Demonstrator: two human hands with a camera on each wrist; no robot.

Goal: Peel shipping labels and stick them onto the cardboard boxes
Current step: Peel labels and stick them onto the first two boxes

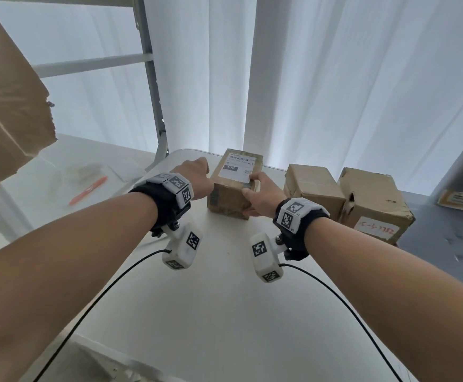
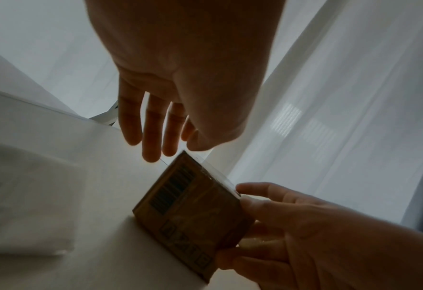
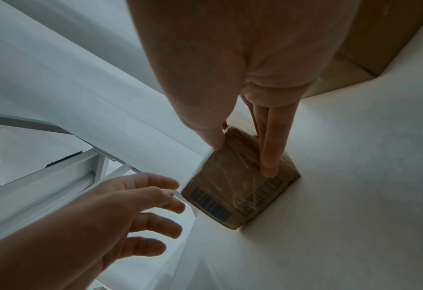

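White curtains hang behind the white table (image 1: 219,312). At centre frame, your right hand (image 1: 262,195) grips the small brown cardboard box (image 1: 229,199), thumb on the corner of its white shipping label (image 1: 237,168). Your left hand (image 1: 197,177) hovers just left of the box, fingers spread and holding nothing. Two more brown cardboard boxes (image 1: 311,186) stand at right.
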